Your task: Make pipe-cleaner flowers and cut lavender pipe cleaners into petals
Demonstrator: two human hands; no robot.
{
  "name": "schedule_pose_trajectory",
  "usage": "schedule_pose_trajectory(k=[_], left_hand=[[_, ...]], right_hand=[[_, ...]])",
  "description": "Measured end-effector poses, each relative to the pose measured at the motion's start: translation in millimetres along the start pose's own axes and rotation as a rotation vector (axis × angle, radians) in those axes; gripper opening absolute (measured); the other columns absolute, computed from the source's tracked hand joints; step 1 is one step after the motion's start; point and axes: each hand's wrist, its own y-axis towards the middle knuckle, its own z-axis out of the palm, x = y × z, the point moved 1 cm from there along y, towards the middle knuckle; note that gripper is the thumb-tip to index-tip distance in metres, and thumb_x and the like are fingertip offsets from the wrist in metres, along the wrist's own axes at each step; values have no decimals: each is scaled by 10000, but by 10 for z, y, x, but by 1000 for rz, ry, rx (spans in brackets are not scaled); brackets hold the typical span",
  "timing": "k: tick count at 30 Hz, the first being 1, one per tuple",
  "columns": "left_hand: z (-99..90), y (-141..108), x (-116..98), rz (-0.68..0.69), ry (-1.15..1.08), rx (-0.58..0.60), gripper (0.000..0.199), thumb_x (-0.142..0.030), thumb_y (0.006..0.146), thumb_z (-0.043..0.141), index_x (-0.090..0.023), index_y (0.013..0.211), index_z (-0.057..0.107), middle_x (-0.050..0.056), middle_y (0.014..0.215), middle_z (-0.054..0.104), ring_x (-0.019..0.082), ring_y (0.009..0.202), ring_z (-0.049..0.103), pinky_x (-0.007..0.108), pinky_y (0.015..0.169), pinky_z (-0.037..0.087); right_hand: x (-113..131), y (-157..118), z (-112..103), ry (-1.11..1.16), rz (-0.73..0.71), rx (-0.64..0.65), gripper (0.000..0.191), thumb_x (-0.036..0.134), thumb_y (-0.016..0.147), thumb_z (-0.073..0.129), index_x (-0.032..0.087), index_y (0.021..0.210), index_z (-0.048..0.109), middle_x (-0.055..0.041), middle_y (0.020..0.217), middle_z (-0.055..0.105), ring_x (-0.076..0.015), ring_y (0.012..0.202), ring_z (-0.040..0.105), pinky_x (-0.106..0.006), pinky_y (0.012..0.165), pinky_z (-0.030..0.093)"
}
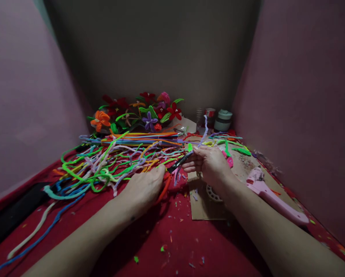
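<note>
My left hand (146,184) is closed around red-handled scissors (165,188). Their dark blades (180,162) point up and right, reaching my right fingers. In my right hand (211,161), thumb and fingertips pinch a light purple pipe cleaner (205,129). One end of it stands up above the hand, and purple strands hang below the fingers. A small bright green piece (190,147) shows beside the right fingertips; whether it is held, I cannot tell. The blades lie against or very near the purple pipe cleaner.
Loose coloured pipe cleaners (103,175) lie tangled on the left, before a straight bundle (140,139). Pipe-cleaner flowers (149,121) stand at the back. Cardboard (198,209), a pink glue gun (279,202) and a lidded jar (222,120) are on the right. Scraps litter the red cloth (149,246).
</note>
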Motion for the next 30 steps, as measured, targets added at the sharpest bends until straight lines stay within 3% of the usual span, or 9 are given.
schedule_pose_trajectory(k=[7,15,22,30], left_hand=[[57,14,20,58,-34,-36,188,-217,832,246,-182,946,392,115,898,635,272,772,621,337,586,426],[102,34,-11,31,-118,-56,146,-283,841,273,-202,888,386,89,827,631,243,731,612,303,576,391],[54,13,54,-72,-199,-14,131,-263,830,278,-214,891,383,100,937,621,231,796,605,323,656,413],[1,-12,32,-21,-131,30,206,-265,836,225,-204,916,405,127,961,613,259,821,600,358,656,425]], right_hand=[[-5,2,-4,-7,-9,-6,144,115,795,438,123,658,482,-56,471,601,-179,417,614,-290,427,532],[6,-23,28,3,-41,-44,191,91,821,415,128,640,463,-34,459,588,-159,407,609,-282,442,542],[-1,1,1,56,-94,-33,224,88,833,401,129,624,469,-32,462,593,-154,454,632,-283,499,556],[25,3,-16,36,-115,-75,209,102,840,398,129,643,462,-33,480,605,-159,453,632,-292,481,553]])
